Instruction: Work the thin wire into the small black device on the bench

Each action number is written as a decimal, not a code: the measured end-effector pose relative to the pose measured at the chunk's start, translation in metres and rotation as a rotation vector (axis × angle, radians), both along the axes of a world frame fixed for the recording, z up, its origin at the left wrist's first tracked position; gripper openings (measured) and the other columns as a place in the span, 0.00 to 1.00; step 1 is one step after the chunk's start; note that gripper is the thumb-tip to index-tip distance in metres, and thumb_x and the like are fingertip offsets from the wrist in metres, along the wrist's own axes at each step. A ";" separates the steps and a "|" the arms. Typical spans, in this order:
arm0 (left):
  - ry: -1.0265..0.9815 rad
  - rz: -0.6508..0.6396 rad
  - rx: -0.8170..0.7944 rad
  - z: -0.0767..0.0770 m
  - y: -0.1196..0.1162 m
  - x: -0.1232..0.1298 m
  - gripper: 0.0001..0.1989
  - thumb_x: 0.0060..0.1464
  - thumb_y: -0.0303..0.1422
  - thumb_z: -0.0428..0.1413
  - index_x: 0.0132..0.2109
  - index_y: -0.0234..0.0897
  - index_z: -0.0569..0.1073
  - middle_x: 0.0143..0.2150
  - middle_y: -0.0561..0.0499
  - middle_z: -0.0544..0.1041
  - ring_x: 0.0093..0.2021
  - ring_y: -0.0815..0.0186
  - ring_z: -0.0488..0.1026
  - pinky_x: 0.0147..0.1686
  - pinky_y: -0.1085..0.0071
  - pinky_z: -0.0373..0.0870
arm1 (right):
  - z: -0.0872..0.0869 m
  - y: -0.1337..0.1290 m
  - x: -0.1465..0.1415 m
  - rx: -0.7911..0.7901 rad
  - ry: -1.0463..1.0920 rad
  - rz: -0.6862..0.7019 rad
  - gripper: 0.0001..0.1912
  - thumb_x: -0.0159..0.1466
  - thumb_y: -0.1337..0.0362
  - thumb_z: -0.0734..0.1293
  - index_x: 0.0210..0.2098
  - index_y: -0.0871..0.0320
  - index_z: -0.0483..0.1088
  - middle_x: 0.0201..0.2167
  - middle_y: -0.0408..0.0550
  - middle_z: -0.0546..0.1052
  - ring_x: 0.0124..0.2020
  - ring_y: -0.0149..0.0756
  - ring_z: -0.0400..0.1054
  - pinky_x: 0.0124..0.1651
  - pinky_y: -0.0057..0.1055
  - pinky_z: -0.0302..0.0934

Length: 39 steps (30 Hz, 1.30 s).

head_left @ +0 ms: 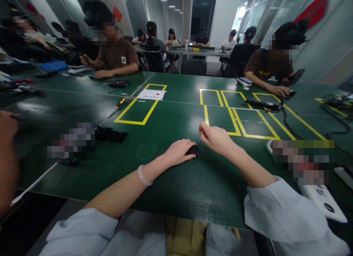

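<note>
My left hand [180, 151] lies over a small black device [193, 150] on the green table, its fingers wrapped round the near and left sides. My right hand [215, 137] is closed in a pinch above and to the right. From it the thin dark shaft of a screwdriver [200, 142] slants down to the device's right end. My fingers hide the screwdriver's handle. Most of the device is covered by my left hand, so its exact kind does not show.
Yellow tape rectangles [129, 122] mark the green table [171, 189]. A yellow-black screwdriver [120, 103] and a paper sheet [152, 94] lie ahead. Black parts [111, 134] are at left, a white power strip [322, 202] at right. Co-workers sit opposite; another person's arm [8, 160] enters at left.
</note>
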<state>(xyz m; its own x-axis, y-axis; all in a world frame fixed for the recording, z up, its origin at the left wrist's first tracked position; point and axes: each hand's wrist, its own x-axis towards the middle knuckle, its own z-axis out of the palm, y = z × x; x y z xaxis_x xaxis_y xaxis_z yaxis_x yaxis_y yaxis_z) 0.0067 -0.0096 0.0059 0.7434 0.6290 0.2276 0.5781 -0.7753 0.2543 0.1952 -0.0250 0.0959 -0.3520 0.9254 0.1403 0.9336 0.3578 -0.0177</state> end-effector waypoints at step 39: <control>0.024 -0.015 -0.015 0.003 -0.001 0.000 0.18 0.61 0.44 0.52 0.53 0.38 0.65 0.47 0.46 0.72 0.46 0.58 0.70 0.47 0.62 0.67 | -0.005 0.000 -0.009 0.037 -0.032 -0.164 0.17 0.70 0.56 0.50 0.43 0.56 0.65 0.30 0.51 0.78 0.31 0.41 0.72 0.27 0.30 0.42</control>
<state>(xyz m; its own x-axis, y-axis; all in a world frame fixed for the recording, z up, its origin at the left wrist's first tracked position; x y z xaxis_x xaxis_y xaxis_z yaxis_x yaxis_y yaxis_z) 0.0066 -0.0104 0.0089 0.7580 0.6207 0.2002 0.5723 -0.7803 0.2521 0.1863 -0.0254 0.0909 -0.2018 0.9651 0.1670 0.9794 0.2008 0.0234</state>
